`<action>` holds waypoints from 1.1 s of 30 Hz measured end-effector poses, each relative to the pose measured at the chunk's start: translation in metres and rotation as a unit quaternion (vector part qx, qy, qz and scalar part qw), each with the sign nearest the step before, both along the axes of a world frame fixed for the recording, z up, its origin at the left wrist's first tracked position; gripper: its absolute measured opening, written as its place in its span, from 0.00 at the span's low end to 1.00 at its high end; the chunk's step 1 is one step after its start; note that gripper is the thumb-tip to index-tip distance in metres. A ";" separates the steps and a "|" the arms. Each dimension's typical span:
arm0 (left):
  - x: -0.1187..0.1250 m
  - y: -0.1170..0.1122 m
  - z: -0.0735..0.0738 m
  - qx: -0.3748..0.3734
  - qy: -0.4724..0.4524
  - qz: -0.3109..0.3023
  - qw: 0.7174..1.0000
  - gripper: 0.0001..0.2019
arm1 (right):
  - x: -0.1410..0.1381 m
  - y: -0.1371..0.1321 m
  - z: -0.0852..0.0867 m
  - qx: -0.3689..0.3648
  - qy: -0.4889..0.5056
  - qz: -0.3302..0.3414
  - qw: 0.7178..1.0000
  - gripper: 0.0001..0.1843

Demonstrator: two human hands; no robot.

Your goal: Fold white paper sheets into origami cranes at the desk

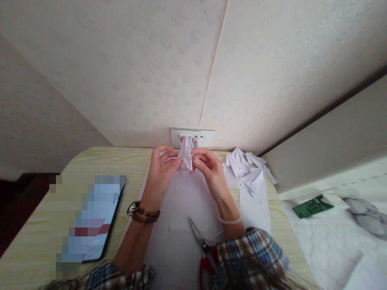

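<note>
While a phone (pixel 104 217) lies flat at the left of the pale wooden table (pixel 90 161), its screen upward and close to the near edge, both hands are raised just above the tabletop further right. The left hand (pixel 160 171), a watch and a beaded bracelet at its wrist, pinches the left side of a small folded paper figure (pixel 186 155) between thumb and curled fingertips. The figure is held in the air between the two hands, its pointed tip upward, in front of the wall socket (pixel 192 137). The right hand (pixel 210 169) pinches the figure's right side in the same way, fingers bent inward and pressed onto the paper.

Below the hands, loose white sheets (pixel 184 209) cover the middle of the table, and red-handled scissors (pixel 203 251) lie on them near the right forearm, blades pointing away from the person. Further right, several finished folded figures (pixel 244 169) sit in a cluster by the wall.

As I judge it, the thin paper may tear or crease off-line if the two pinches pull unevenly. The right sleeve hangs close to the scissors and could drag them, and a wide elbow movement could sweep the cluster of figures off the table's right edge.
</note>
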State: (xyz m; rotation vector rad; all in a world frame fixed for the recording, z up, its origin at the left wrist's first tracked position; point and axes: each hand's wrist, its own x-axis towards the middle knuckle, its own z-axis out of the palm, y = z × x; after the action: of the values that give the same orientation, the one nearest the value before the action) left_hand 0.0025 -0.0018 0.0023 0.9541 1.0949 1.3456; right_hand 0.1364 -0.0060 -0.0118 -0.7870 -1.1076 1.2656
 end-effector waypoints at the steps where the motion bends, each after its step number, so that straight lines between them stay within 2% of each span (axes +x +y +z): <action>1: 0.000 0.000 0.000 0.006 0.012 -0.004 1.000 0.14 | -0.001 -0.001 0.001 -0.002 0.002 0.010 1.000 0.08; 5: -0.001 0.001 -0.001 0.027 0.059 -0.046 0.997 0.07 | -0.005 -0.002 0.005 -0.006 -0.018 0.023 1.000 0.11; 7: -0.001 0.001 -0.003 0.018 0.049 -0.038 0.998 0.09 | -0.005 -0.002 0.005 0.002 -0.040 0.017 0.999 0.10; 10: -0.001 0.001 -0.005 -0.035 -0.006 -0.031 0.999 0.17 | -0.002 -0.002 0.003 0.013 -0.071 0.006 0.997 0.10; 14: 0.000 -0.001 -0.002 -0.069 -0.077 -0.074 0.992 0.24 | 0.000 -0.002 0.002 0.019 -0.129 -0.011 0.991 0.10; 18: -0.001 -0.002 -0.001 -0.049 -0.050 -0.082 0.994 0.16 | 0.000 -0.002 0.002 0.048 -0.177 -0.042 0.982 0.09; 21: -0.002 -0.001 -0.001 -0.048 -0.024 -0.074 0.996 0.16 | -0.001 -0.003 0.002 0.061 -0.180 -0.069 0.979 0.09; 25: -0.002 -0.001 -0.003 -0.047 -0.009 -0.077 0.996 0.15 | -0.001 -0.003 0.000 0.043 -0.151 -0.132 0.979 0.10; 28: -0.002 -0.002 -0.002 -0.050 0.009 -0.101 0.994 0.12 | 0.000 -0.001 -0.001 0.019 -0.121 -0.186 0.975 0.14; 33: -0.001 -0.003 0.001 -0.039 0.043 -0.118 0.991 0.07 | 0.002 0.000 -0.002 0.023 -0.132 -0.157 0.978 0.04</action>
State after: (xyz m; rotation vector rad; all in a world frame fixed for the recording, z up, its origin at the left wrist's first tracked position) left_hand 0.0011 -0.0046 0.0036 1.0575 1.0551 1.0705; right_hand 0.1385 -0.0060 -0.0137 -1.0710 -1.1650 0.8839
